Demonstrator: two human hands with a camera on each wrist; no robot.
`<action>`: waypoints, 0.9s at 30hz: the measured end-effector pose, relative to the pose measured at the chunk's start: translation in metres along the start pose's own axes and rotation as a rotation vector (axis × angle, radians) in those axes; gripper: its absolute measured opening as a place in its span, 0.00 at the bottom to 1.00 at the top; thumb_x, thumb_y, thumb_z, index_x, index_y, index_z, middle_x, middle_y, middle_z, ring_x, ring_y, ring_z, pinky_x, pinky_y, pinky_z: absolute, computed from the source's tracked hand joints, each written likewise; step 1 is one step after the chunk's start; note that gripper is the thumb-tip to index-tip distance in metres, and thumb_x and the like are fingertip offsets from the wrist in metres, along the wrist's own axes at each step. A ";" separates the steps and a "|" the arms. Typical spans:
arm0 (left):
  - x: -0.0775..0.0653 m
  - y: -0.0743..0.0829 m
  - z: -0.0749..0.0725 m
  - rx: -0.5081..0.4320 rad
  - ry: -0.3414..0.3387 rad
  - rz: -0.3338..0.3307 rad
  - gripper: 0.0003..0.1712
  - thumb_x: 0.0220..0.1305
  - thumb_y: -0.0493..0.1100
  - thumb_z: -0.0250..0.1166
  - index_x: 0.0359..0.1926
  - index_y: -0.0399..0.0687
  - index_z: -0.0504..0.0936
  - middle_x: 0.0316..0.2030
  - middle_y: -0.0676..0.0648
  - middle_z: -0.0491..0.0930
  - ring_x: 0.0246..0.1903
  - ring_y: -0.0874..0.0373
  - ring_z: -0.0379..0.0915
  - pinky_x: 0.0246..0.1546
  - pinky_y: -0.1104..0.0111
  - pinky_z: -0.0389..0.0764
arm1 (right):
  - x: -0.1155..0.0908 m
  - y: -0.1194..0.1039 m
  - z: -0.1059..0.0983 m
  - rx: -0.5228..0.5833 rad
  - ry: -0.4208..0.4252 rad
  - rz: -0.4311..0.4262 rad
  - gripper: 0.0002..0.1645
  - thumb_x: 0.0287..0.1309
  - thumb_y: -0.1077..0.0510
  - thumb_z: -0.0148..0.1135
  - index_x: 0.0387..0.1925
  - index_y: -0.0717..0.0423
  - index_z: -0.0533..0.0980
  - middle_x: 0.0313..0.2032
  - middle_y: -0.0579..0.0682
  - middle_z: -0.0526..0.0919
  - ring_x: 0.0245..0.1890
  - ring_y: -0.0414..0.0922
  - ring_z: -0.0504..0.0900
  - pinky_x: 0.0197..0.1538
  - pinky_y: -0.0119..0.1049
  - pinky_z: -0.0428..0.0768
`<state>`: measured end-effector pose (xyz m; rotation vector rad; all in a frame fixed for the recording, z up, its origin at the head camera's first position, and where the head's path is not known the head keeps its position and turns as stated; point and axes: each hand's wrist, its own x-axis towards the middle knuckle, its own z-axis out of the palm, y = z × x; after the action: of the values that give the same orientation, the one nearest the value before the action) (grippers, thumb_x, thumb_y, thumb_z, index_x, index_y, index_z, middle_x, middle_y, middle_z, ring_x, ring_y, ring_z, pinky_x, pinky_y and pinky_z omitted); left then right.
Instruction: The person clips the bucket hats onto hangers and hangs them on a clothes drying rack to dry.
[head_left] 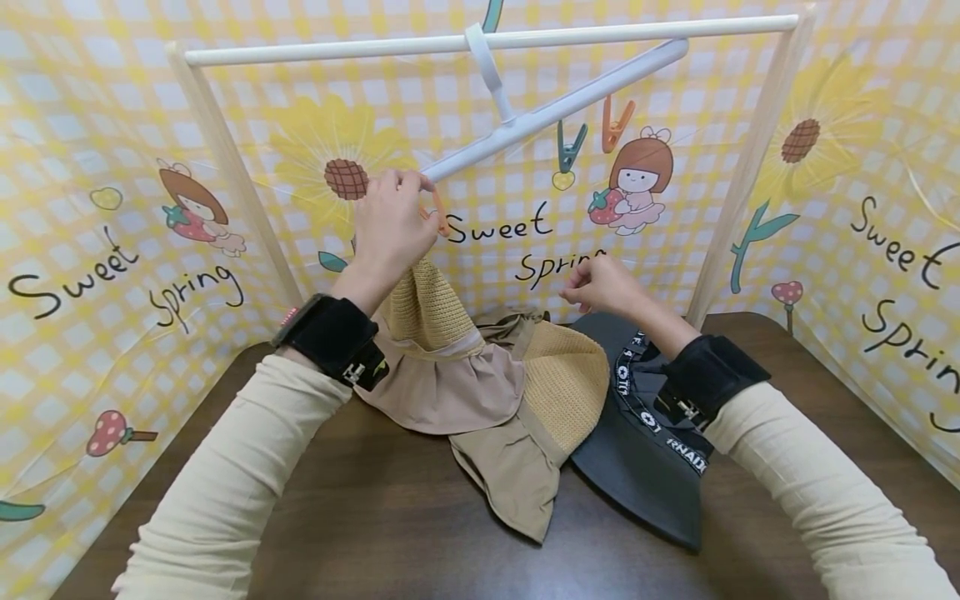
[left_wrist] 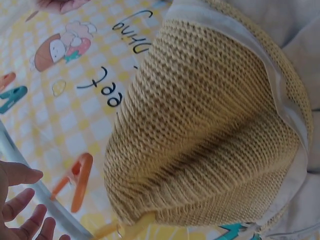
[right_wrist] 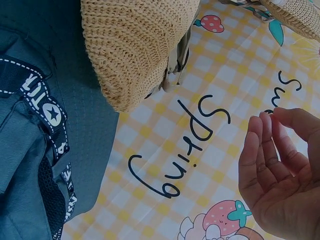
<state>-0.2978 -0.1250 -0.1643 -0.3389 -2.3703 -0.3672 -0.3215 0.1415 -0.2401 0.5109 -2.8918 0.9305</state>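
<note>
My left hand (head_left: 393,221) is at the low left end of a white clothes hanger (head_left: 592,87), fingers loosely spread and holding nothing. Just beside its thumb, an orange clip (left_wrist: 80,182) hangs from the hanger. A yellow clip (left_wrist: 137,227) bites the crown of a straw-coloured knit sun hat (head_left: 431,308), which is pulled up to a peak under the hand, its beige brim (head_left: 450,387) draping over the other hats. With fingers loosely bent and thumb near the fingertips, my right hand (head_left: 603,287) hovers over a dark cap (head_left: 637,483) and grips nothing.
The hanger hooks on the white bar (head_left: 337,52) of a wooden-legged rack and tilts up to the right. Green (head_left: 570,148) and orange clips (head_left: 617,125) hang from its right half. A second knit hat (head_left: 570,383) lies on the brown table (head_left: 337,508), overlapping the dark cap.
</note>
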 end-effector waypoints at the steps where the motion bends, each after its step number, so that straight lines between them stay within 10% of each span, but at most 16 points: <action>1: -0.001 0.002 0.001 -0.003 0.001 0.011 0.16 0.61 0.40 0.57 0.50 0.40 0.76 0.48 0.36 0.74 0.49 0.39 0.69 0.42 0.51 0.73 | 0.000 0.000 0.000 0.000 0.001 0.000 0.11 0.59 0.57 0.59 0.30 0.62 0.79 0.29 0.57 0.84 0.21 0.39 0.80 0.27 0.28 0.75; 27: 0.007 0.034 0.016 -0.041 -0.161 0.019 0.17 0.61 0.39 0.53 0.52 0.44 0.74 0.51 0.41 0.74 0.47 0.45 0.69 0.41 0.56 0.73 | -0.006 0.015 0.003 0.039 -0.045 0.010 0.10 0.58 0.60 0.59 0.32 0.65 0.79 0.23 0.51 0.81 0.22 0.44 0.78 0.26 0.30 0.75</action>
<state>-0.3012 -0.0869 -0.1652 -0.4238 -2.5171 -0.3925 -0.3210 0.1525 -0.2517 0.5277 -2.9246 0.9906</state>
